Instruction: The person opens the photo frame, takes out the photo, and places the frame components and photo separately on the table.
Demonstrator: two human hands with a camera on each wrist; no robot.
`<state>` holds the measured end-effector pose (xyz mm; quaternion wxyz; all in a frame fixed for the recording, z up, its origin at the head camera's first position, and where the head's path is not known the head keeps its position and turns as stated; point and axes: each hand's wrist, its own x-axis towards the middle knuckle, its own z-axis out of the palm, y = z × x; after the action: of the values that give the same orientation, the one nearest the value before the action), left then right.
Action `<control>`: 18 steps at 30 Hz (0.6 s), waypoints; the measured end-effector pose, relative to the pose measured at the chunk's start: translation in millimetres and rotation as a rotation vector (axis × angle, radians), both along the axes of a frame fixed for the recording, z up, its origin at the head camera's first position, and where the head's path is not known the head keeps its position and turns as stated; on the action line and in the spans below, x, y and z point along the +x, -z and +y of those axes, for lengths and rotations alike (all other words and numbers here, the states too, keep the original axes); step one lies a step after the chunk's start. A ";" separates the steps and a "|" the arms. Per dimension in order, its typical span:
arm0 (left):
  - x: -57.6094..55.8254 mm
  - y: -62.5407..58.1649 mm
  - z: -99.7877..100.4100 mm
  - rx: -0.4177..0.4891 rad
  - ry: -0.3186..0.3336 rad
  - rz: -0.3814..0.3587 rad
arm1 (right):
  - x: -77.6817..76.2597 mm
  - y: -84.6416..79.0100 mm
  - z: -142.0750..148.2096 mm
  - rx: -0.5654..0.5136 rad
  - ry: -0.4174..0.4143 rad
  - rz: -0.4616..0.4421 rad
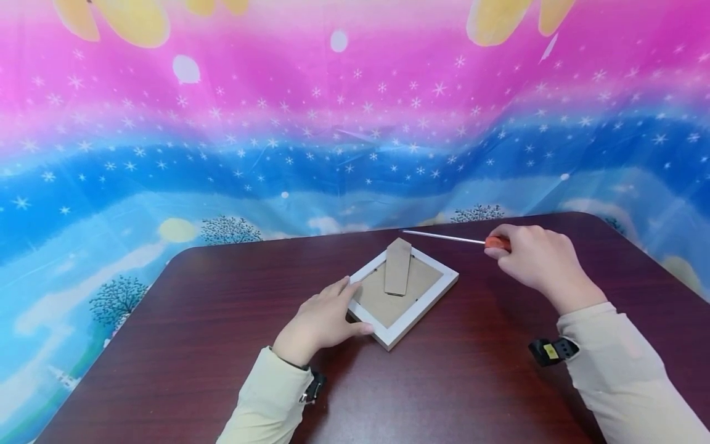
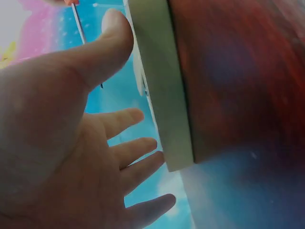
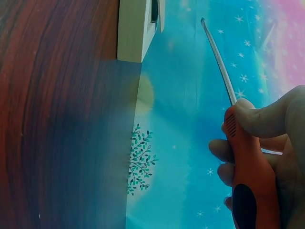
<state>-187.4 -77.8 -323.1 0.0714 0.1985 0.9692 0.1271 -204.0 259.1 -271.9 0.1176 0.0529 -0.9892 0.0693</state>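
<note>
A white picture frame [image 1: 399, 333] lies back side up on the table, its brown backing board [image 1: 368, 290] and cardboard stand leg [image 1: 397, 271] showing. My left hand [image 1: 322, 320] rests at the frame's left corner, fingers spread and thumb along the near side; in the left wrist view those fingers [image 2: 133, 152] are nearly straight. My right hand [image 1: 535, 262] grips a screwdriver by its orange-red handle [image 3: 252, 167], which has black patches. Its long metal shaft [image 1: 444, 236] points left, held beyond the frame's far corner and apart from it. Small dark tabs sit along the backing's edges.
The dark reddish wooden table [image 1: 194, 345] has rounded far corners. Behind it hangs a pink and blue cloth [image 1: 344, 142] printed with snowflakes and trees. Black straps with devices sit at both wrists, the right one [image 1: 553, 351] hanging below the sleeve.
</note>
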 end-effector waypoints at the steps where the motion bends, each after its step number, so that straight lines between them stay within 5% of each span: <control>1: -0.3 0.9 -0.2 -0.009 -0.004 0.007 | -0.1 0.3 -0.3 0.000 -0.001 -0.003; 18: 6.2 2.9 9.9 -0.109 -0.068 0.127 | 0.0 2.7 -2.1 0.000 -0.010 -0.005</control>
<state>-181.2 -68.0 -326.0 0.0162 0.1691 0.9834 0.0636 -204.0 257.1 -274.6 0.1147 0.0578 -0.9892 0.0703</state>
